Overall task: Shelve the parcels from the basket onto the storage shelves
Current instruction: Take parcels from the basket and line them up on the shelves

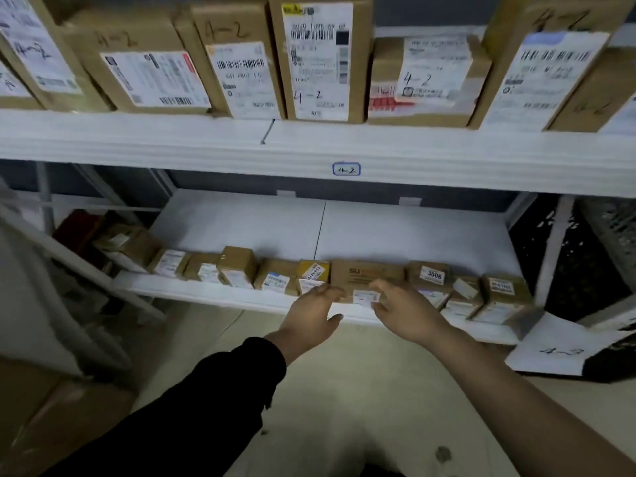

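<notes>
Both hands on it now: L hand [311, 306] & R hand [404, 309] touch the ends of the brown box [366, 275], fingers mostly straight, not wrapped round. Box sits in the front row on the lower shelf [206, 290]. Risk: it's close to the lip, an outward nudge tips it off. Long axis runs L–R along the edge, label facing front

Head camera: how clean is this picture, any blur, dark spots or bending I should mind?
Head view: dim overall, darkest under the upper shelf; wide-angle bend bows its edge; top-row boxes smear toward the corners; the left hand and right hand are soft with blur; the 4-2 tag and 3006 label are readable; no glare.
</notes>
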